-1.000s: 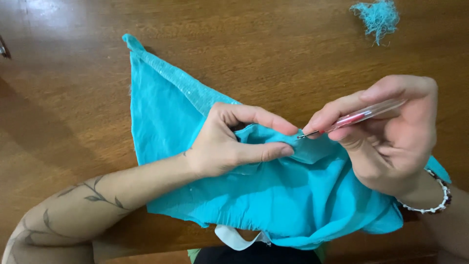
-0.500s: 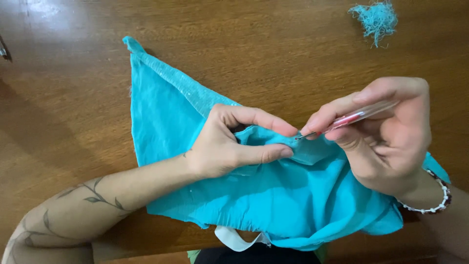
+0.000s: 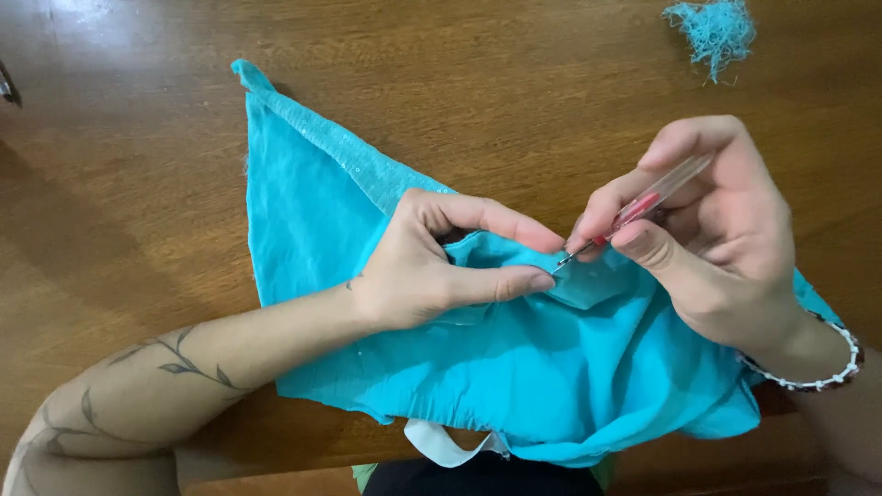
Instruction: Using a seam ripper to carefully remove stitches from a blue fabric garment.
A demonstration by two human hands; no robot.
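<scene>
A left hand (image 3: 432, 271) pinches a fold of turquoise cloth (image 3: 551, 367) spread on the wooden table (image 3: 138, 184). At its 3 o'clock, the right hand (image 3: 707, 239) grips a red-handled seam ripper (image 3: 634, 213), long axis running 2 to 8 o'clock, tip touching the fold. A turquoise thread clump (image 3: 715, 29) lies at 1 o'clock, well apart.

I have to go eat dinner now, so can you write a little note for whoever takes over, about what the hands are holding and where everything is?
Left hand: pinches a fold of the turquoise fabric between thumb and forefinger.
Right hand: grip on a seam ripper with a red and clear handle, its metal tip at the pinched fold.
Fabric lies spread on the wooden table, near edge hanging off it.
Done: a tuft of turquoise thread lies at the far right of the table.
Left: the seam at the fold is under the tip; how much remains cannot be told.
</scene>
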